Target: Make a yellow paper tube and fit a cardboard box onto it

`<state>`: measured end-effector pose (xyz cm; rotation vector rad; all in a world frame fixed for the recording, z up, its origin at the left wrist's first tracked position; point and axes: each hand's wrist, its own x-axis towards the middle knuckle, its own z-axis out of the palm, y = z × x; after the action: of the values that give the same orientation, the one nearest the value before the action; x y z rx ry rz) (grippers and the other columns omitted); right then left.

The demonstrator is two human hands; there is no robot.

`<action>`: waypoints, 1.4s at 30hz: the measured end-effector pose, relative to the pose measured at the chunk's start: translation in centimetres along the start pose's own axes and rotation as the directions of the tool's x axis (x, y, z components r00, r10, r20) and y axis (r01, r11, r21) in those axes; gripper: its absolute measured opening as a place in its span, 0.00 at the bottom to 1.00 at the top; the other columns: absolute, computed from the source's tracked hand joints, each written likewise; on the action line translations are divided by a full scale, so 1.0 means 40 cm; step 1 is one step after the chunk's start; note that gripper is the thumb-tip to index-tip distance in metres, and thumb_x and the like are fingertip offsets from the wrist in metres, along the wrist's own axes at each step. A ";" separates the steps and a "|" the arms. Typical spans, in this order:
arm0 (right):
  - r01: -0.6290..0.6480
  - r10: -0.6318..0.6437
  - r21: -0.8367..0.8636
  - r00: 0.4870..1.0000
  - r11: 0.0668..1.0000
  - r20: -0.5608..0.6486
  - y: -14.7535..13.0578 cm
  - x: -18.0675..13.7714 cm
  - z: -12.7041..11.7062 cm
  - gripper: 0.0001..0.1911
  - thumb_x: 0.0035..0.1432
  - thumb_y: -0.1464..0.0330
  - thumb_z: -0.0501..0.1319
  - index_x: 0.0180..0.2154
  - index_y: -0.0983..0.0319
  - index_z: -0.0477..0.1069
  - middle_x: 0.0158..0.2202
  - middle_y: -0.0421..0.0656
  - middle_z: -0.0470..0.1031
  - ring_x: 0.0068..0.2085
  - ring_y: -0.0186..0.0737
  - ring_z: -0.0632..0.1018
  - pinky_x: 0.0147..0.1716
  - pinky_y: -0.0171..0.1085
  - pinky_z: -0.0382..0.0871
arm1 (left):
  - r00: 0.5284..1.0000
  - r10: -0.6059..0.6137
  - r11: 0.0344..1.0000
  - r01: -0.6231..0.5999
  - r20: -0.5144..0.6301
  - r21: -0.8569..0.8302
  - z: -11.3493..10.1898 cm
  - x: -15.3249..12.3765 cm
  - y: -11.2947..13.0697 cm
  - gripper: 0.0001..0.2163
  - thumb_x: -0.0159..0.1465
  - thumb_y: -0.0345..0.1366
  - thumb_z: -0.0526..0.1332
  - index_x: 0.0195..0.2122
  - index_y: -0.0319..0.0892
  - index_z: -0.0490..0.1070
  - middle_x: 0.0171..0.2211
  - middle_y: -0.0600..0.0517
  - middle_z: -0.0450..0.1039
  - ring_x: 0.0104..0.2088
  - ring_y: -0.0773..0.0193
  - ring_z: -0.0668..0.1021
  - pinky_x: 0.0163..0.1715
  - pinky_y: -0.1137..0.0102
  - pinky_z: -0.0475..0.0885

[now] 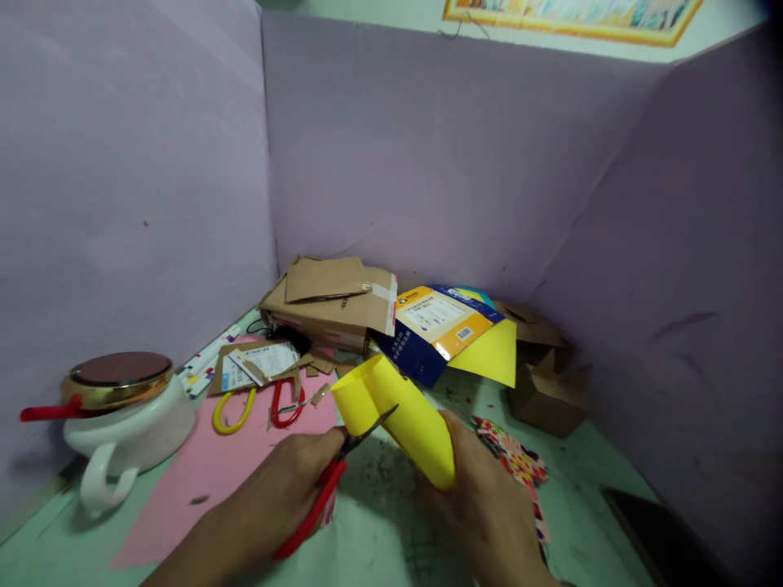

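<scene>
I see my left hand closed around the handles of a pair of red scissors, whose dark blades point up and to the right, slightly parted, with the tips against the lower edge of a curled yellow paper. My right hand is wrapped around the near end of that paper, fingers closed on it, so the roll rises from the right hand toward the far left and ends just above the scissor tips. The paper sits between my two hands, touching the right one and met by the blades held in the left.

Under my left forearm lies a pink sheet on the pale green table. On its far edge are a second pair of red scissors and a yellow loop handle, side by side. To the far left stands a white cup with a gold-rimmed lid.

Behind the yellow paper, against the purple wall, there is a heap of flattened cardboard, and right of it a blue and orange printed box lying on another yellow sheet. Just right of my right hand I see a patterned paper, and farther right a small brown cardboard box.
</scene>
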<state>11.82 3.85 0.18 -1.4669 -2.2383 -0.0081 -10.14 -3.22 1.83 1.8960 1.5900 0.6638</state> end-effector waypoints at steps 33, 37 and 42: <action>0.087 -0.140 -0.259 0.971 0.962 -0.194 -0.022 -0.023 0.053 0.30 0.46 0.77 0.62 0.53 0.62 0.60 0.43 0.46 0.77 0.36 0.48 0.76 0.32 0.40 0.67 | 0.986 -0.032 0.998 0.022 -0.166 -0.061 0.046 0.008 -0.009 0.07 0.56 0.28 0.52 0.24 0.45 0.58 0.22 0.55 0.68 0.23 0.67 0.70 0.24 0.72 0.63; 0.101 -0.156 -0.266 0.969 0.959 -0.192 -0.026 -0.026 0.053 0.30 0.47 0.78 0.61 0.53 0.61 0.60 0.44 0.46 0.76 0.38 0.48 0.76 0.34 0.40 0.66 | 0.990 -0.084 0.996 0.082 -0.116 -0.020 0.057 0.004 -0.021 0.07 0.59 0.28 0.50 0.25 0.45 0.57 0.21 0.56 0.68 0.21 0.67 0.69 0.22 0.73 0.60; 0.121 -0.170 -0.268 0.971 0.956 -0.169 -0.025 -0.031 0.058 0.31 0.47 0.79 0.61 0.54 0.62 0.60 0.46 0.46 0.75 0.40 0.48 0.75 0.37 0.40 0.66 | 0.975 -0.091 0.964 0.137 -0.202 0.227 0.055 0.010 -0.022 0.06 0.59 0.32 0.52 0.25 0.44 0.63 0.23 0.52 0.71 0.22 0.64 0.72 0.23 0.71 0.61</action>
<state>10.50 2.94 -2.13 -1.3560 -2.2435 -0.4829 -9.17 -2.96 -0.34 1.9381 1.9630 0.6420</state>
